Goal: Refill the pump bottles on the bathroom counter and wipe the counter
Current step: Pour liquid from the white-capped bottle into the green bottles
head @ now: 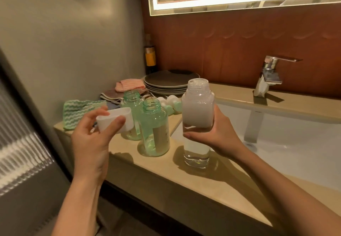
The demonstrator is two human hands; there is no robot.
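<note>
Two green bottles [154, 130] stand uncapped on the tabletop [184, 186], nearly empty, I'd say. Which is the refill?

That clear bottle [198, 106] of milky liquid, mouth open, by the sink [276, 134]. Right hand [219, 134] has its fingers wrapped round the middle: full, heavy, likely slick, so that's the place. Left hand [90, 136] pinches the light white cap [114, 119]. Something clear stands under the bottle; can't tell what.

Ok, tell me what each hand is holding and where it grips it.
The left hand pinches the white cap by its side wall between thumb and fingers; the right hand wraps the open clear bottle around its middle.
</note>
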